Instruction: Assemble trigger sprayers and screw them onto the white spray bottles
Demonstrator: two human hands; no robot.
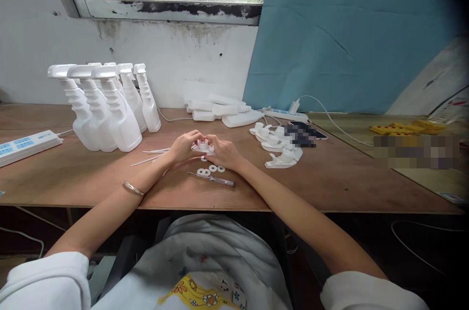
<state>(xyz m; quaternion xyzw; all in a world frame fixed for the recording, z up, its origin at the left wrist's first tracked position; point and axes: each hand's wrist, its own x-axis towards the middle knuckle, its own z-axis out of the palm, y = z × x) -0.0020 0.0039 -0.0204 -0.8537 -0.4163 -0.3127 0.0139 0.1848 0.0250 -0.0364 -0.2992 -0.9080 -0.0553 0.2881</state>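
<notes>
Between both hands, just over the table, is a white spray bottle trigger head (203,147). My left hand (186,146) has its fingers curled round the left side of it. From the right, my right hand (223,152) grips it with bent fingers; parts of the head are hidden behind them. Several white ring washers (207,171) lie just below the hands. A screwdriver (216,179) with a clear handle rests beside them. Thin white tubes (149,157) lie left of my left forearm.
Several white spray bottles (122,124) with heads on stand at the left. Bottles without heads (242,118) lie by the wall. More trigger heads (282,154) are piled at the right. Power strips (31,146) sit left and at the back, near a phone (318,132).
</notes>
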